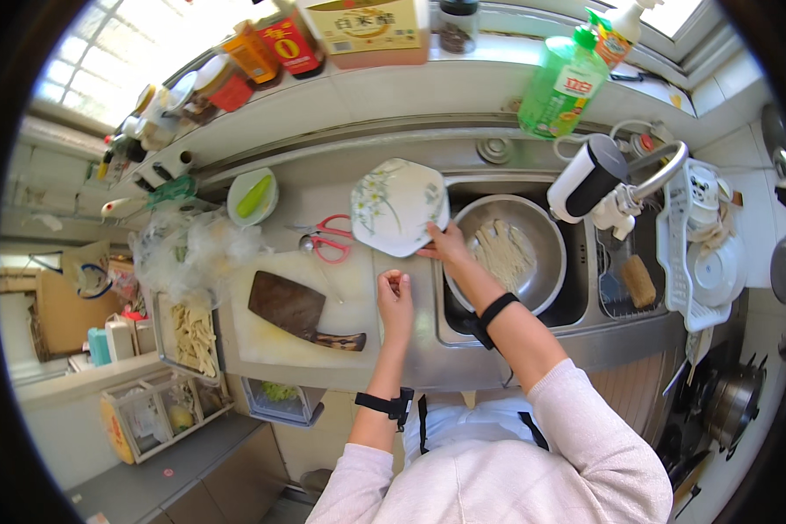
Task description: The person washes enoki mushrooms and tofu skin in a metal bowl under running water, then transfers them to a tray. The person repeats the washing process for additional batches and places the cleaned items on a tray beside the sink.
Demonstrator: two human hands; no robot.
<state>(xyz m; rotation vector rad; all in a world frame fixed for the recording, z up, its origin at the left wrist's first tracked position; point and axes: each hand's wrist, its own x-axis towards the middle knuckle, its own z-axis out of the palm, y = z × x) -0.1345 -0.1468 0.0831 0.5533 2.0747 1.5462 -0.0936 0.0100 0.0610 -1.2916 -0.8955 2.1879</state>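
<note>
My right hand (pixel 449 243) grips the lower right rim of a white, many-sided plate (pixel 393 213) with a green and yellow floral pattern. The plate is beside the left edge of the sink. My left hand (pixel 395 291) is curled, its fingers drawn together, over the counter just right of a pale cutting board (pixel 268 340); nothing shows in it. A dark cleaver (pixel 288 301) with a wooden handle lies on that board. Red-handled scissors (pixel 333 249) rest left of the plate. In the sink, right of my right hand, a steel bowl (pixel 543 268) holds pale strips of food (pixel 501 252).
A white bowl with a green vegetable (pixel 254 196) stands near plastic bags (pixel 190 245). A tray of pale strips (pixel 195 340) is at the left. A faucet with a white and black unit (pixel 589 177) overhangs the sink. A dish rack (pixel 674 242) and dish soap bottle (pixel 557 92) are rightward.
</note>
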